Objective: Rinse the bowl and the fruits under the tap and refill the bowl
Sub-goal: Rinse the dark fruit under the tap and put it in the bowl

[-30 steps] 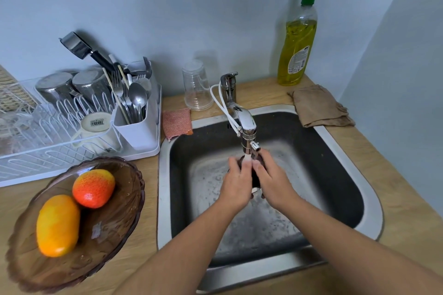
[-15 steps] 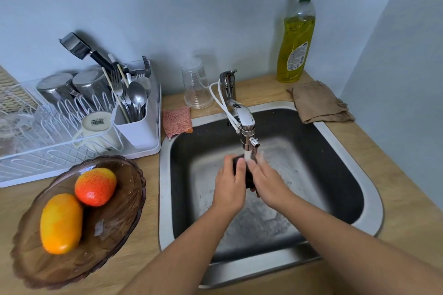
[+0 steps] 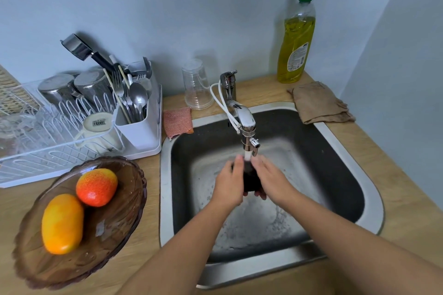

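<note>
I have my left hand (image 3: 229, 183) and right hand (image 3: 272, 181) cupped together around a dark fruit (image 3: 250, 178) directly beneath the tap (image 3: 247, 127), water streaming onto it over the sink (image 3: 335, 141), so by my reading this is the fruit-rinsing step. Well off to the left of my left hand, the brown glass bowl (image 3: 124, 218) sits on the counter holding an orange mango (image 3: 62, 224) and a red-orange fruit (image 3: 96, 187). I judge the next move calls for carrying the wet, probably slippery fruit left across the sink rim and setting it gently beside those two.
</note>
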Demonstrator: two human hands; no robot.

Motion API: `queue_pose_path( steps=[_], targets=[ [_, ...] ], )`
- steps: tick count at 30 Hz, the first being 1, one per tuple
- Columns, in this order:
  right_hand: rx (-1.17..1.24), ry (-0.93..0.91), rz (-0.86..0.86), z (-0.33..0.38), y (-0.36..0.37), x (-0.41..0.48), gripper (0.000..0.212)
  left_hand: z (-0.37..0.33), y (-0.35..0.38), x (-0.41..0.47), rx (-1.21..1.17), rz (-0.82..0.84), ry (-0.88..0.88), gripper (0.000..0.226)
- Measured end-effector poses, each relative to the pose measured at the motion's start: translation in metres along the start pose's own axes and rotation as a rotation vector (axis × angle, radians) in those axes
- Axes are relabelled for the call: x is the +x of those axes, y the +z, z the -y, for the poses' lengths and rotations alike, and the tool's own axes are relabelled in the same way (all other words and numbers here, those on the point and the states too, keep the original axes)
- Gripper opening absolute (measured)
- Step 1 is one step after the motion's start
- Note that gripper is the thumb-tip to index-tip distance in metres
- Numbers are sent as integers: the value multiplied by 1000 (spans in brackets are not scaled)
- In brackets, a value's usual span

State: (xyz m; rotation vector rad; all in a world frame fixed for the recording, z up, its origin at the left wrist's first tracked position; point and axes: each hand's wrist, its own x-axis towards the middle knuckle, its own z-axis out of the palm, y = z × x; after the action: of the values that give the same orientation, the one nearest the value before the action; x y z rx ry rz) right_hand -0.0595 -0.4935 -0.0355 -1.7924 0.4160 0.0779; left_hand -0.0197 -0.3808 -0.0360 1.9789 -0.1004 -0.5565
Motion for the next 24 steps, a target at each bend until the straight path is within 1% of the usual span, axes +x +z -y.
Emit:
queue_pose_path(
  steps=[1,2,3,5,6,8,9,11,13,15,17,18,20,22,24],
  targets=[
    [-17,-66,-15,-2,4,-4,23,-5,-3,2,-15,27,-90,58],
    [-36,-118,-47,-4,6,-6,20,-8,-4,3,-4,55,-137,64],
    [-58,-142,-93,-6,8,-6,21,-11,-4,3,13,70,-137,65],
    [-67,-90,-183,-7,4,0,34,-11,0,0,19,63,-44,54],
    [-35,-26,-181,-5,1,4,41,-10,3,-2,3,62,19,46],
    [20,67,-106,1,-3,7,46,-5,6,-5,-46,51,113,34],
    [11,68,-72,3,-3,6,44,-4,6,-5,-62,33,129,33],
    [-48,2,-64,2,1,2,34,-4,3,-1,-87,-1,92,38],
    [-110,-100,-120,-4,6,-2,24,-6,2,3,-31,-19,68,45],
    [-126,-138,-189,-8,6,2,29,-5,6,3,39,-19,97,40],
    [-102,-66,-230,-6,1,12,39,-2,12,-1,68,-7,164,29],
    [-67,-5,-238,-3,-2,17,40,1,15,-2,77,3,213,24],
    [-7,80,-228,1,-6,17,37,2,17,-5,44,27,261,22],
    [-15,21,-201,2,-4,9,33,-1,15,-1,-65,14,175,24],
    [-134,-129,-178,0,4,-2,27,-6,11,4,-201,-13,-10,31]
  ],
)
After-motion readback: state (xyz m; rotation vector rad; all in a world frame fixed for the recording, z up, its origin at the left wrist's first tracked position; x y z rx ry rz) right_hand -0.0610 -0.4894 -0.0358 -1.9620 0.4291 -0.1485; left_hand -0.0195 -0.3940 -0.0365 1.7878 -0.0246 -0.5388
